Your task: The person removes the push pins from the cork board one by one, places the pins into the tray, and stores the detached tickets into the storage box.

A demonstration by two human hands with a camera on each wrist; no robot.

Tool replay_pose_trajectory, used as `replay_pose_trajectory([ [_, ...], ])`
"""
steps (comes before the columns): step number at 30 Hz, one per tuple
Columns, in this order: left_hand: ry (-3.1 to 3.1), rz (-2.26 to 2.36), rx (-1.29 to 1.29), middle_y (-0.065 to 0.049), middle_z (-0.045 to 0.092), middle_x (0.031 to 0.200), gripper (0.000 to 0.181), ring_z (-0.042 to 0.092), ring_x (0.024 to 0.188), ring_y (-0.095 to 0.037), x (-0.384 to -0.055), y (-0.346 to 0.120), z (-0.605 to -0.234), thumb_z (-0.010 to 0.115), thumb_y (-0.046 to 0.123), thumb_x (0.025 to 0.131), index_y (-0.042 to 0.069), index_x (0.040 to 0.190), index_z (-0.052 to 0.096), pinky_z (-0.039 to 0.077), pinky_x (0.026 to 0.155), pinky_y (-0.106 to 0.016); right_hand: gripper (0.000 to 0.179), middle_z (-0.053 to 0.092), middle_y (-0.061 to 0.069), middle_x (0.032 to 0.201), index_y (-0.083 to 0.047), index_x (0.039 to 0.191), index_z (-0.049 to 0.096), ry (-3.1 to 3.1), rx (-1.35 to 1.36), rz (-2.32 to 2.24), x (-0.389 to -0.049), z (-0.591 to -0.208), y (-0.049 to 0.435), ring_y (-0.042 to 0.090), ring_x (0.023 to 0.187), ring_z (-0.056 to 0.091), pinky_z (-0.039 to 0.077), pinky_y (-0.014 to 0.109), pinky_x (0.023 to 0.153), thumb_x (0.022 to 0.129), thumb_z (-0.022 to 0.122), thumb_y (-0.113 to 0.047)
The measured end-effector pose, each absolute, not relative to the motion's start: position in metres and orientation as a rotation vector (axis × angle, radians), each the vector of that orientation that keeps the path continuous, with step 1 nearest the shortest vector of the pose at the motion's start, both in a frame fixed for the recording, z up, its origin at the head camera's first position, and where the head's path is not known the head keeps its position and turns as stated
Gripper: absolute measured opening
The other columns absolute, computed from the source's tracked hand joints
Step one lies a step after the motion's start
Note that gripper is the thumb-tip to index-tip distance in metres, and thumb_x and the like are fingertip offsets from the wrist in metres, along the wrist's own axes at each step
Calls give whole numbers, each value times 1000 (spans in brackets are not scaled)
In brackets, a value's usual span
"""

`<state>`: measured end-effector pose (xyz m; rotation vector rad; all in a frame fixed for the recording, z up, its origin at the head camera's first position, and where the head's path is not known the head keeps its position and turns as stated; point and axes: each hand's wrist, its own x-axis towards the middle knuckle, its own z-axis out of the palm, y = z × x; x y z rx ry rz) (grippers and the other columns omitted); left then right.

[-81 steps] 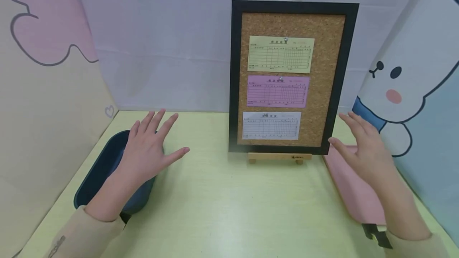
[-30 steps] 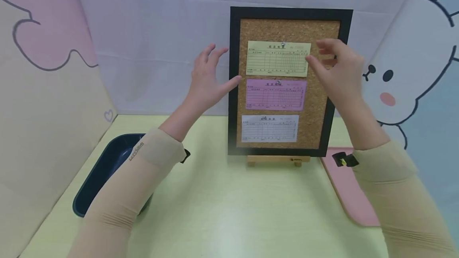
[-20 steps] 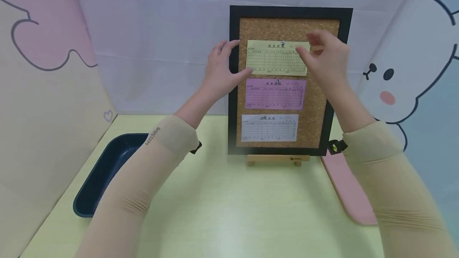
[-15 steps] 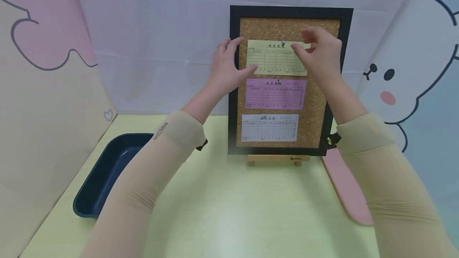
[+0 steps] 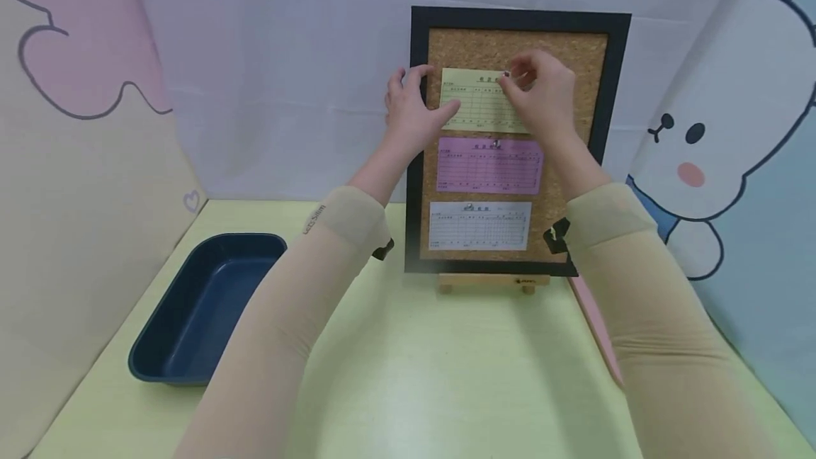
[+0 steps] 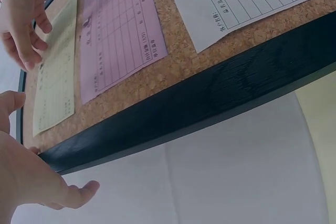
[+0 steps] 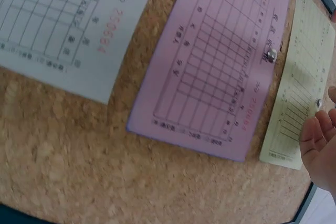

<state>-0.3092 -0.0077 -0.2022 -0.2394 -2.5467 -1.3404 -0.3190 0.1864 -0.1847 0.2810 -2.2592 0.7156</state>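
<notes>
A black-framed corkboard (image 5: 583, 52) stands tilted back, with yellow (image 5: 472, 108), purple (image 5: 487, 168) and white (image 5: 478, 229) printed receipt slips pinned to it. My right hand (image 5: 545, 94) is at the yellow slip's top edge, thumb and index fingertips on either side of its pushpin (image 5: 506, 74). In the right wrist view the silver pin (image 7: 319, 103) shows in the gap between the fingers. My left hand (image 5: 411, 115) is spread at the frame's left side, thumb over the yellow slip's left edge in the head view and fingers along the frame.
A small wooden easel (image 5: 494, 280) supports the corkboard on the pale table. A dark blue tray (image 5: 204, 317) lies to the left. Partly behind the right sleeve is a pink board (image 5: 593, 324). White fabric hangs behind, with cartoon-printed panels at both sides.
Both hands have risen from beside the tray and pink board to the corkboard. The left reached its left frame; the right moved left across the yellow slip to its pushpin.
</notes>
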Motion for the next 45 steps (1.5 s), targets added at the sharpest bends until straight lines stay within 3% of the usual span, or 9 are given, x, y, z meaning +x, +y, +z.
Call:
replay_pose_trajectory([
  [10,-2502,-1317,-230,-6,12,155,32,12,142,-21,-315,-2,-215,60,39,90,21,115,54,22,110,-46,32,62,5,95,-10,111,63,-2263,82,693,-324,-195,178,16,83,56,39,25,71,91,58,-34],
  [21,-2317,-1386,-211,-11,24,152,29,18,141,-23,-318,3,-236,59,39,91,11,91,66,20,113,-42,35,57,0,89,-14,108,64,-2269,-42,667,-326,-196,176,13,79,49,31,26,62,90,56,-43],
  [34,-2231,-1436,-195,-11,27,150,25,21,141,-24,-315,6,-238,62,33,91,9,87,66,23,113,-36,33,61,0,87,-13,100,69,-2252,-113,639,-328,-193,169,14,79,53,31,25,59,90,51,-39],
  [45,-2220,-1447,-197,-12,27,150,23,22,140,-25,-314,6,-239,63,32,90,9,86,67,24,112,-33,33,61,2,86,-11,102,69,-2264,-137,627,-326,-191,165,16,78,53,31,25,62,91,51,-36],
])
